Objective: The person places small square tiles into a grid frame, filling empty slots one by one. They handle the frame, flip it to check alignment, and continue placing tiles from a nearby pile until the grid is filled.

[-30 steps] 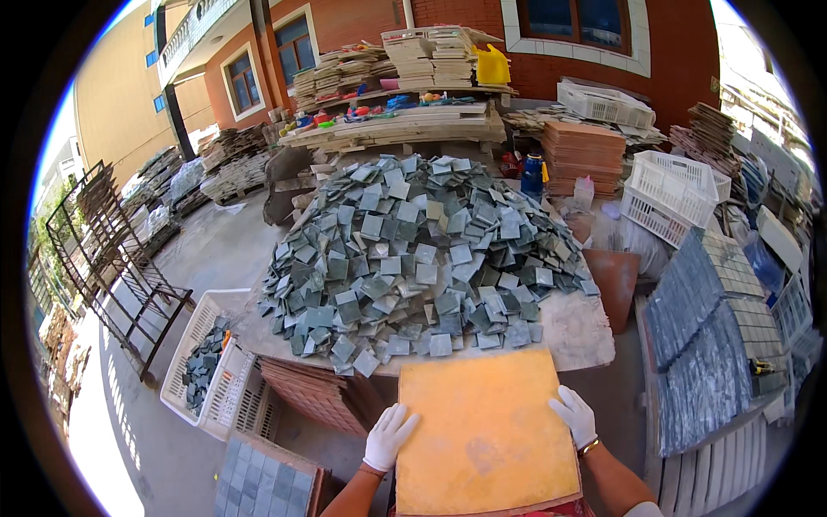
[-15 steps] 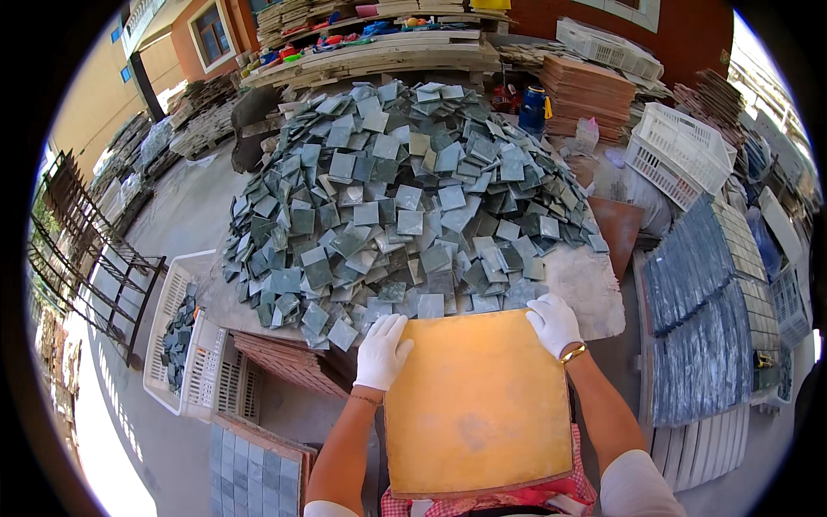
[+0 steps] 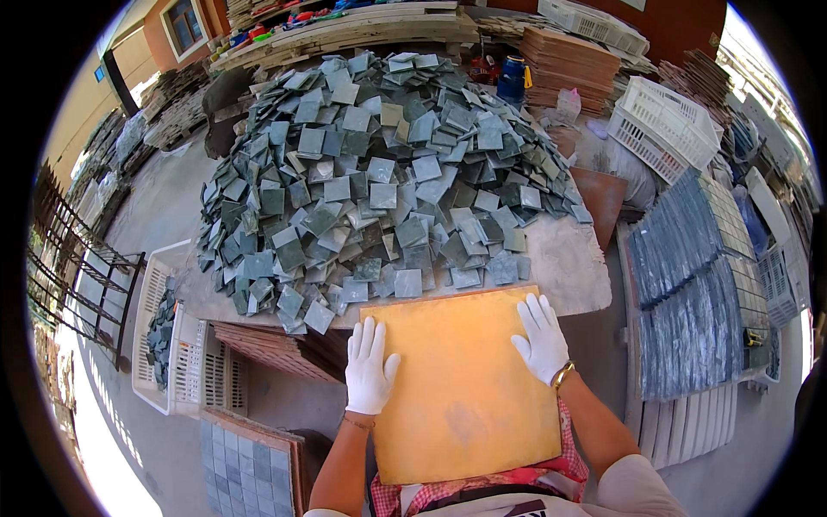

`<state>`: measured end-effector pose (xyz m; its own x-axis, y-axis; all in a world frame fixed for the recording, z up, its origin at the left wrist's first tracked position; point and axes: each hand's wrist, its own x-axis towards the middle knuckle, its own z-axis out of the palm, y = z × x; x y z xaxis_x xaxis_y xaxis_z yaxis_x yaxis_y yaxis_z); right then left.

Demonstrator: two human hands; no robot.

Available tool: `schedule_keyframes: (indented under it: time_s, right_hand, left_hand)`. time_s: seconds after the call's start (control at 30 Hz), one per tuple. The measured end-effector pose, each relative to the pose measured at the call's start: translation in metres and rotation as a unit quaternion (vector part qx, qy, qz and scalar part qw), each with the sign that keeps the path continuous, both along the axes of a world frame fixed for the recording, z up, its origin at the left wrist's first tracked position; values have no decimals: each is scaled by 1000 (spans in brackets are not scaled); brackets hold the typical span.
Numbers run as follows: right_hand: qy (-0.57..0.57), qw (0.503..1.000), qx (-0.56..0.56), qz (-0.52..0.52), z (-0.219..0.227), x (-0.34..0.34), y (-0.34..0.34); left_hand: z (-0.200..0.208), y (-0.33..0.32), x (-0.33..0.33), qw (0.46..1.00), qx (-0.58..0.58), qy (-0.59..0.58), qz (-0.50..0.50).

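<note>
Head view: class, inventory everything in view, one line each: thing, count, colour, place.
board: one, orange, lower centre
table: one, pale, centre
square tiles: many, grey-green, heaped on table
crates: several, white, left and right
tiled panel: one, grey, lower left
packed tiles: many, grey, right
sheets: many, reddish, upper right
metal rack: one, dark, far left
jug: one, blue, behind square tiles
planks: many, pale, top
left hand: one, white-gloved, board's left edge
right hand: one, white-gloved, board's upper right
</note>
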<state>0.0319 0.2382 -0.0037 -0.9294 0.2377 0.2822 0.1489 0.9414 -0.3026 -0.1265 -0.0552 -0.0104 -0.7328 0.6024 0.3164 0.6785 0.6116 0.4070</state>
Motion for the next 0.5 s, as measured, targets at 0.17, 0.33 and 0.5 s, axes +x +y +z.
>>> schedule_keyframes:
  time_s: [0.17, 0.33, 0.5]
  right_hand:
    - [-24, 999, -27, -6, 6, 76, -43]
    - [7, 977, -211, -16, 15, 105, -52]
    - [209, 720, -662, 2, -8, 112, -38]
  left_hand:
    - [10, -42, 80, 997, 7, -72, 2]
    - [-2, -70, 106, 948, 234, -214, -17]
    - [1, -67, 107, 783, 487, -386, -35]
